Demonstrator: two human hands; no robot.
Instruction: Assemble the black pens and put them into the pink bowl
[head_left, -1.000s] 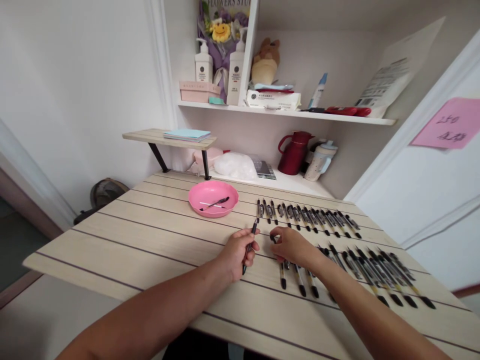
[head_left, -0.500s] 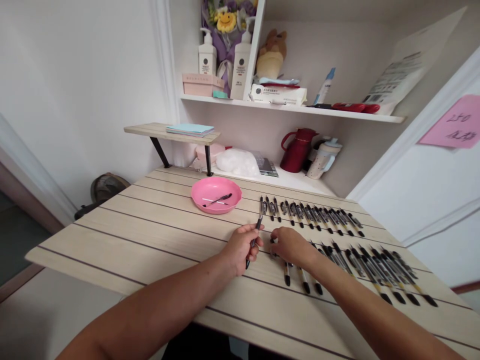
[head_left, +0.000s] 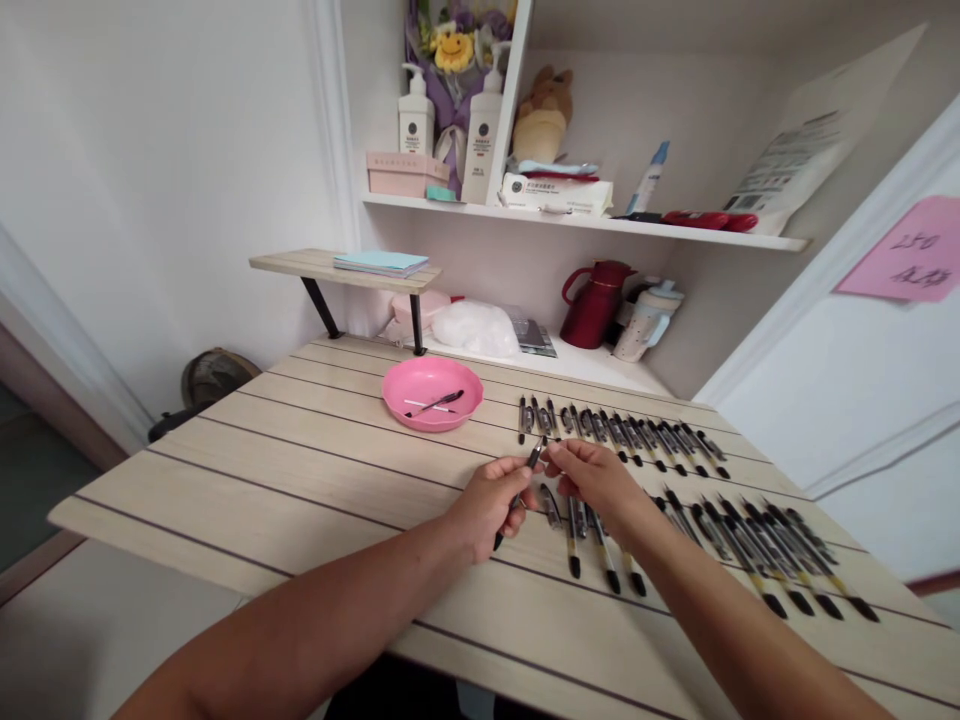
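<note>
My left hand (head_left: 499, 505) is closed around a black pen (head_left: 534, 456), its bare tip pointing up and away from me. Close to that tip, my right hand (head_left: 589, 475) has its thumb and fingers pinched together; whatever sits between them is too small to make out. Just below the right hand lies a pen cap (head_left: 550, 506) on the table. Several uncapped pens with black ends (head_left: 574, 545) lie beside it, partly behind my right hand and forearm. A pink bowl (head_left: 433, 422) beyond my left hand holds a dark pen and a thin white stick.
A row of shorter pens or caps (head_left: 630, 435) crosses the slatted table (head_left: 285, 480) at the back. More pens (head_left: 757, 545) lie to the right. A small raised shelf (head_left: 300, 262) stands at the back left. A red jug (head_left: 596, 305) and a bottle (head_left: 646, 322) stand behind.
My right hand has lifted away from the cap on the table and come up to the pen tip. My left hand has shifted slightly right with the pen.
</note>
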